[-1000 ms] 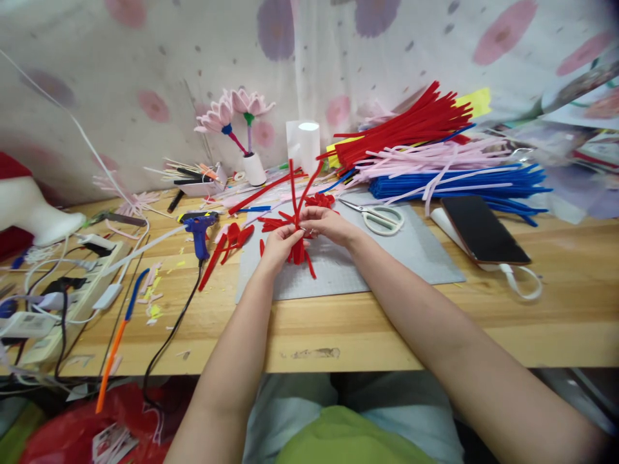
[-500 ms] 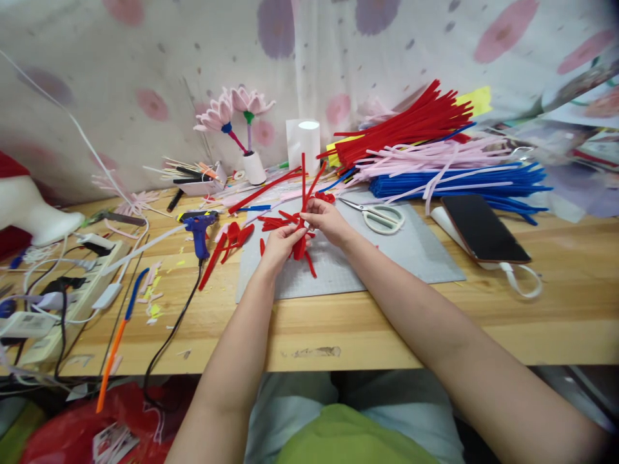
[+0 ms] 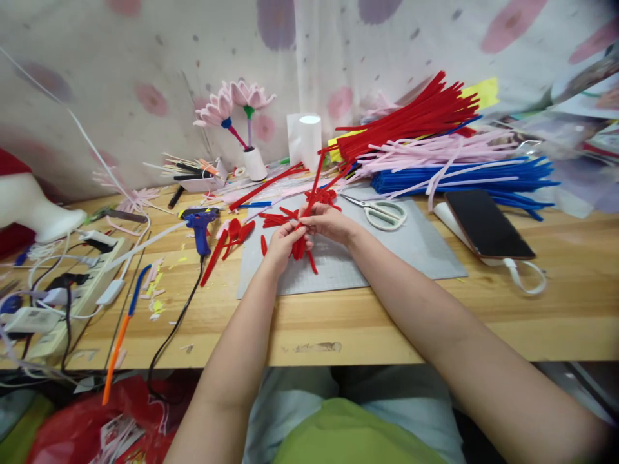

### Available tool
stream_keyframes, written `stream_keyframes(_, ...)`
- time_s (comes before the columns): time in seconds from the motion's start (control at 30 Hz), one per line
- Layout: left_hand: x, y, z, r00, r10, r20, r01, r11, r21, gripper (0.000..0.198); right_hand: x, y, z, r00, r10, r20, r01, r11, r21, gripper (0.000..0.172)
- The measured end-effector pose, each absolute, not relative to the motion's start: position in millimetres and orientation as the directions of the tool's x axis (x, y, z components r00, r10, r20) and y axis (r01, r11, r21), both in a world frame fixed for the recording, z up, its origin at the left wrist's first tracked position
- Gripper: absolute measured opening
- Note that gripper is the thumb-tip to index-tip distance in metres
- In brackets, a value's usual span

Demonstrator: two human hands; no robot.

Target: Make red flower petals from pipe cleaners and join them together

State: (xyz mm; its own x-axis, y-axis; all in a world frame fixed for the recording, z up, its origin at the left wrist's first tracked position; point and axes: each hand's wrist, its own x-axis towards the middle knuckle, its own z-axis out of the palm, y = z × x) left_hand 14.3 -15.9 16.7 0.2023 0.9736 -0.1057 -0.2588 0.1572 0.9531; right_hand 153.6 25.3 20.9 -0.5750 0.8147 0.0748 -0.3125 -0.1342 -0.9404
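Observation:
Over the grey cutting mat [image 3: 411,251], my two hands meet around red pipe cleaners [image 3: 316,177]. Closed fingers of my left hand [image 3: 286,246] pinch them from the left, low down. My right hand [image 3: 329,222] is closed on the same red pieces from the right, and a long stem slants up out of the grip. The exact spot of the pinch is hidden by the fingers. Cut red pieces [image 3: 273,220] lie on the mat just behind my left hand. A red curled bunch [image 3: 325,197] sits behind my right hand, with scissors [image 3: 384,214] to the right.
A blue glue gun [image 3: 198,232] with a black cord and red petal shapes [image 3: 235,232] lie left of the mat. Bundles of red [image 3: 411,122], pink and blue pipe cleaners [image 3: 459,177] fill the back right, near a phone [image 3: 488,222]. Pink flowers [image 3: 249,96] stand behind; a power strip [image 3: 91,290] is left.
The upright red stems between my hands have tilted to the right, with only one long stem now standing clearly. Both hands stay together over the mat. The whole view has shifted slightly.

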Motion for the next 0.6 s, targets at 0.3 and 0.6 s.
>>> stream_keyframes(0.3,19,-16,18,0.156,0.965,-0.211,-0.163,0.236,0.958,0.024,137,30,15,-0.242,0.968,0.06,-0.343,-0.028,-0.939,0.03)
stream_keyframes(0.6,27,-18,14,0.093,0.985,-0.149,-0.208,0.165,0.964,0.024,136,32,16,-0.21,0.978,0.018,-0.455,-0.081,-0.887,0.031)
